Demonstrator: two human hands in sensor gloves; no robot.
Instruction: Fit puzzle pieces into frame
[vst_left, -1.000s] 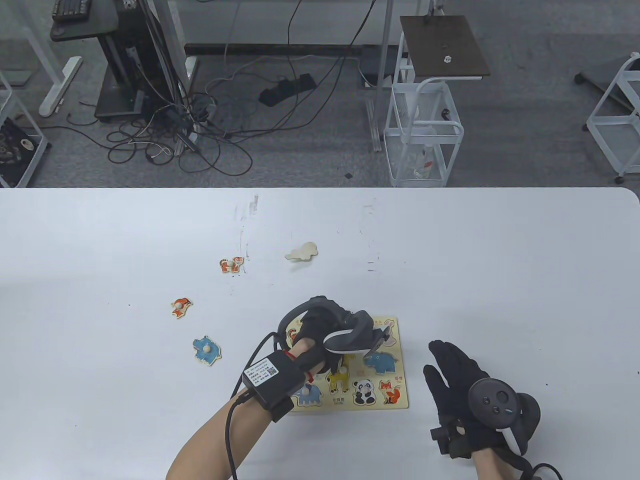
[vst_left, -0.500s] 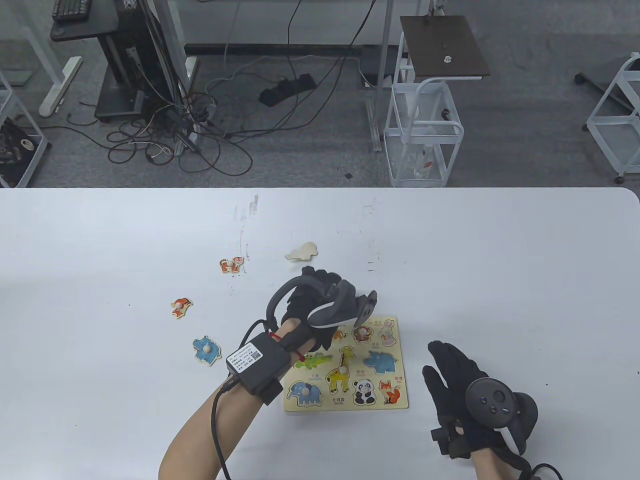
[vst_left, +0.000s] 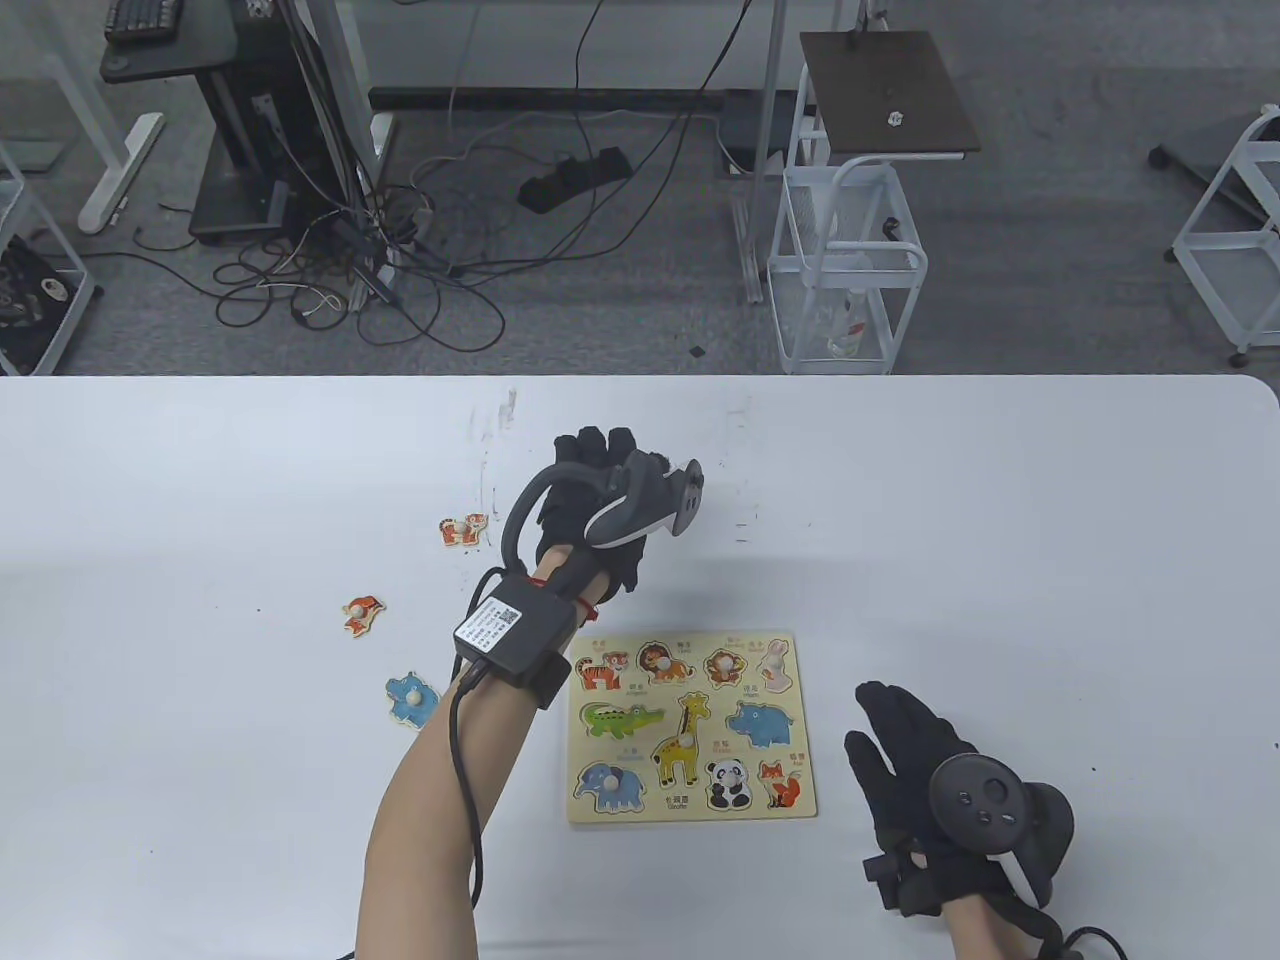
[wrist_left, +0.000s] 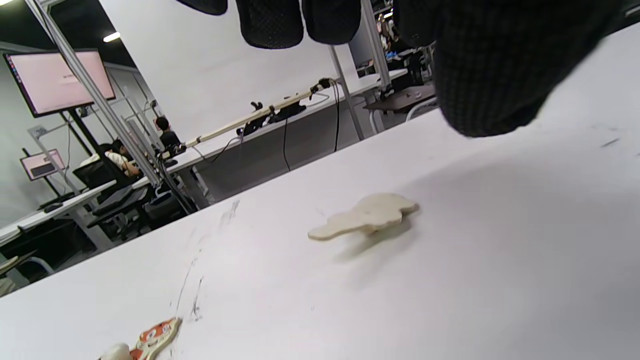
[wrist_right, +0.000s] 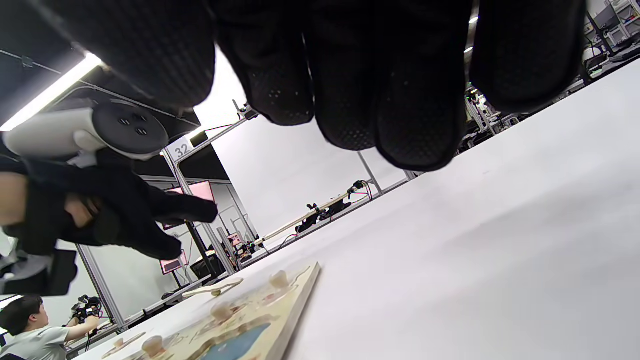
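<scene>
The left hand (vst_left: 600, 505), fingers relaxed and empty, hovers over the face-down piece (wrist_left: 365, 216); unflipped, it won't fit the frame (vst_left: 690, 728)

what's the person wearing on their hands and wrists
Both hands wear black knit sensor gloves. The left hand carries a grey tracker with a ring loop; its wrist bears a black box with a white QR label, a strap and a black cable. The right hand carries a dark round tracker with buttons.

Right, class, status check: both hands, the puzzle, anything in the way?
Left hand open above plain piece, holding nothing. Right hand open, idle beside frame. Three pieces loose on table. Nothing blocking.
</scene>
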